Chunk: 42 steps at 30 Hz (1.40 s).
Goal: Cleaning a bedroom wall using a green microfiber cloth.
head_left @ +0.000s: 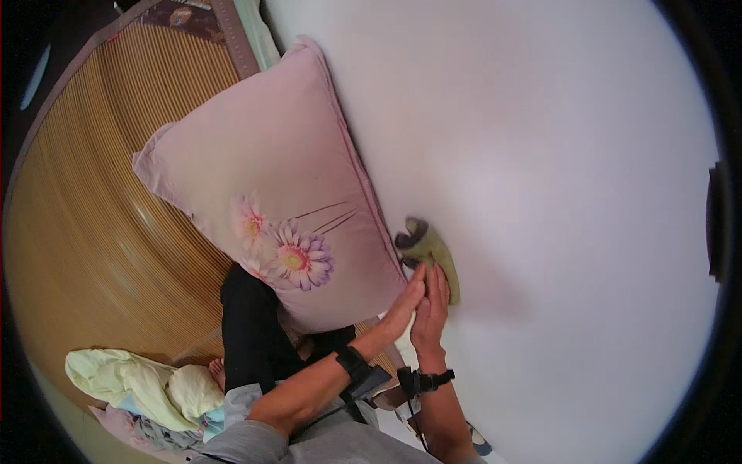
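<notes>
A pink pillow [270, 201] with daisy flowers printed on it leans against a white wall [525, 170], resting on a bamboo mat. My left hand [403, 305] lies flat with fingers extended against the pillow's lower right corner. My right hand [430, 309] is beside it, fingers stretched up and touching a small olive-green soft object [433, 251] with a dark end that sits against the wall next to the pillow's edge. Both wrists wear black straps. My knee in black trousers [249, 325] is under the pillow.
The woven bamboo mat [100, 216] covers the bed to the left, with a brown fabric border at its top. A heap of pale yellow and light blue cloth [147, 383] lies at the lower left. A dark fixture [717, 220] is on the wall at far right.
</notes>
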Available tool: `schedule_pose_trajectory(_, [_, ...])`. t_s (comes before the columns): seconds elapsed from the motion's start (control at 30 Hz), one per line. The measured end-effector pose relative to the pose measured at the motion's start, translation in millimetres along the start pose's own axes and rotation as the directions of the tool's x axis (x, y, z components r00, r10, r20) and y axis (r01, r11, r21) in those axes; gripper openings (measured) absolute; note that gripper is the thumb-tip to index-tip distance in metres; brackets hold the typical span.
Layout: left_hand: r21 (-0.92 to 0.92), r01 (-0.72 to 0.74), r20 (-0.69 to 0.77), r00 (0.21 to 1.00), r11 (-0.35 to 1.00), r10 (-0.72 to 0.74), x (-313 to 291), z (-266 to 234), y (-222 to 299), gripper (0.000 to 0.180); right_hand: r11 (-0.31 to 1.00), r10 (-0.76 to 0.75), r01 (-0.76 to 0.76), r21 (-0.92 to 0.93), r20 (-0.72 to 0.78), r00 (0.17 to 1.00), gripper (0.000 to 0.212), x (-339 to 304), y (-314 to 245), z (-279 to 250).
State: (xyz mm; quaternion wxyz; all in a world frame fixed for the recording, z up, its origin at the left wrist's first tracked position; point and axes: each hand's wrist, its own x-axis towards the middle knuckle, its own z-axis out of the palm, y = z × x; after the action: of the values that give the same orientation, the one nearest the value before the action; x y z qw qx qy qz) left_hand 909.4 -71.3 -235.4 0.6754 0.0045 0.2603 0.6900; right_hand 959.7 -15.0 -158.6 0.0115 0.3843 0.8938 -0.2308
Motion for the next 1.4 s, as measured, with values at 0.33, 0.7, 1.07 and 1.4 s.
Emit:
schedule_pose_trajectory(0.33, [0.022,-0.325,-0.073,0.943,0.945,0.326,43.6,-76.9,150.5,0.076,0.935,-0.279,0.305,0.178,-0.16,0.947,0.063,140.0,-60.1,49.0])
schedule_pose_trajectory(0.7, [0.238,-0.291,-0.08,0.945,0.927,0.318,26.7,-36.0,108.9,0.072,0.966,-0.179,0.211,0.151,-0.203,0.963,0.058,100.4,-50.6,32.5])
schedule_pose_trajectory(1.07, [0.05,0.005,0.099,0.995,0.999,-0.01,-4.9,-14.7,9.5,0.076,0.998,0.045,-0.035,0.057,-0.183,0.982,0.069,-17.6,15.2,12.2])
schedule_pose_trajectory(1.4, [-0.119,-0.466,-0.099,0.884,0.877,0.456,50.4,-60.5,227.6,0.066,0.855,-0.27,0.424,0.299,-0.443,0.855,0.058,202.1,-115.4,60.5])
